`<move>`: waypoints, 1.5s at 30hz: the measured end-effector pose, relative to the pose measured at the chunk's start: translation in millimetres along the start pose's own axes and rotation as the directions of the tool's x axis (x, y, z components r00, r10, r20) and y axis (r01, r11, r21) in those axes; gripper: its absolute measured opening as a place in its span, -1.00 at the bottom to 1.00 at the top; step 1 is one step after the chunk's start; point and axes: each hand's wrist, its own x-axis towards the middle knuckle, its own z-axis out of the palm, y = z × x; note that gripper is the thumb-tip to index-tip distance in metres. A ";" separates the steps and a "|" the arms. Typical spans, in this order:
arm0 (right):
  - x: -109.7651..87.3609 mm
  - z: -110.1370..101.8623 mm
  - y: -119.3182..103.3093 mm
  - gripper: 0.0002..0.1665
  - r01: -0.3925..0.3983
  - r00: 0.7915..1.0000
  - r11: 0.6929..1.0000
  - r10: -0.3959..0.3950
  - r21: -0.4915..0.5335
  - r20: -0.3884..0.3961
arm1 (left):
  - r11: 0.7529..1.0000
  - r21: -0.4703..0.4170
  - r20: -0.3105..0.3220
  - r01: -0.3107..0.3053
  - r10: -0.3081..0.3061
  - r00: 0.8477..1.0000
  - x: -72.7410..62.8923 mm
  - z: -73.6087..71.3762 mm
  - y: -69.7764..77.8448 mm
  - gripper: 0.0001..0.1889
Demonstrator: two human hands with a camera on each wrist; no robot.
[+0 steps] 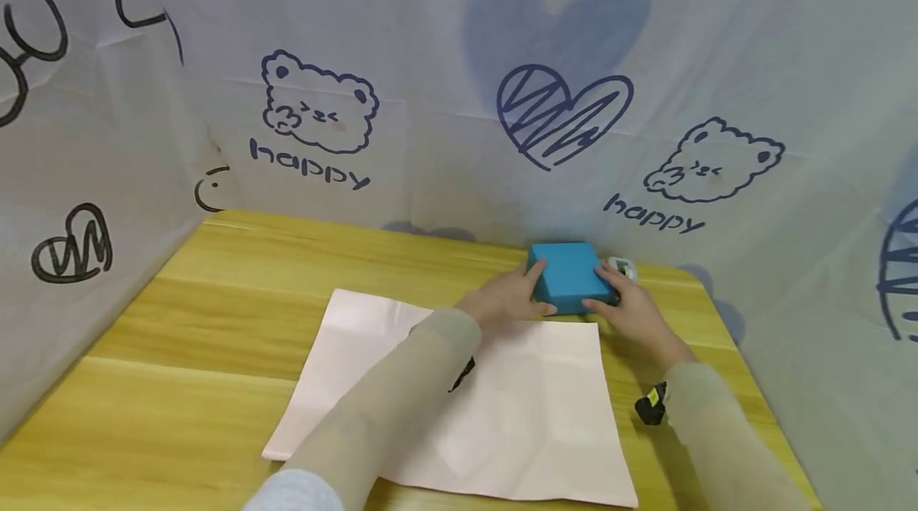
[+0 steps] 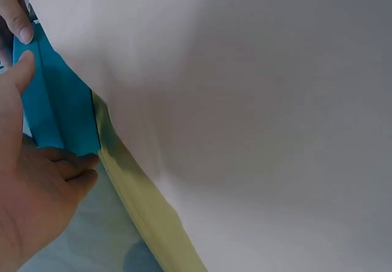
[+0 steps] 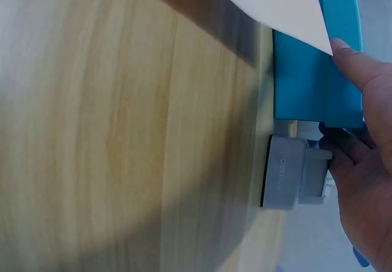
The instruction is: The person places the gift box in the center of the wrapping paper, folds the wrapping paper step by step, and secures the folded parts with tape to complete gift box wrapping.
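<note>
A blue box (image 1: 571,276) stands near the back right of the table, with a seam running around its side. My left hand (image 1: 508,296) grips its left side, the thumb at the near edge and the fingers along the side. From the right, my right hand (image 1: 634,316) holds the opposite side, its thumb (image 3: 358,64) on the near face. In the left wrist view both thumbs show against the blue box (image 2: 70,106). A large pale pink sheet of paper (image 1: 531,415), creased, lies just in front of the box and under my left forearm.
Just right of the box is a small grey-white device (image 3: 286,171) with lettering on it, close by my right fingers. The wood-grain table (image 1: 179,336) meets a white curtain (image 1: 430,56) with printed bears and hearts at the back and sides.
</note>
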 end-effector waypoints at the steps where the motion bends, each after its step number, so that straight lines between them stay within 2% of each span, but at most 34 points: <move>1: 0.0 0.5 -1.8 -0.06 -0.006 1.000 1.000 0.006 -0.006 -0.002 | 1.000 -0.018 -0.003 0.002 -0.002 1.000 -0.2 0.8 0.3 0.02; 5: 0.3 2.4 -11.3 -0.08 -0.001 1.000 0.999 0.001 -0.033 -0.009 | 0.998 -0.060 -0.010 0.002 -0.002 1.000 -1.2 1.4 0.2 -0.01; 9: 0.4 6.3 -18.6 -0.07 0.005 1.000 1.000 -0.005 -0.025 -0.031 | 0.998 -0.062 -0.015 0.007 -0.008 1.000 -1.7 -1.4 -1.3 -0.04; 16: -2.0 17.9 -20.9 -0.07 -0.076 0.992 0.990 0.087 0.117 -0.095 | 0.992 -0.122 -0.014 -0.044 0.042 0.999 -1.0 -2.5 -8.4 -0.07; 21: -5.5 22.8 -24.5 -0.06 -0.099 0.988 0.980 0.118 0.175 -0.100 | 0.975 -0.209 -0.026 -0.072 0.068 0.997 -6.4 -2.8 -14.8 -0.08; 24: -7.1 19.8 -31.5 -0.06 -0.092 0.987 0.974 0.117 0.208 -0.110 | 0.961 -0.254 -0.043 -0.105 0.097 0.994 -11.9 -9.8 -16.9 -0.09; 27: -9.4 12.3 -42.9 -0.07 -0.063 0.986 0.969 0.098 0.241 -0.133 | 0.956 -0.250 -0.073 -0.153 0.139 0.988 -18.4 -21.5 -16.7 -0.09; 34: -23.2 -1.9 -72.6 -0.16 0.060 0.975 0.957 0.004 0.283 -0.221 | 0.943 -0.223 -0.120 -0.246 0.224 0.967 -42.0 -48.6 -20.9 -0.06; 39: -41.1 -2.1 -93.7 -0.23 0.186 0.951 0.940 -0.099 0.287 -0.294 | 0.939 -0.177 -0.141 -0.295 0.272 0.952 -72.3 -60.7 -31.7 -0.03; 45: -64.7 6.4 -112.0 -0.23 0.285 0.929 0.899 -0.172 0.334 -0.329 | 0.940 -0.120 -0.162 -0.320 0.299 0.940 -110.7 -65.9 -43.0 0.00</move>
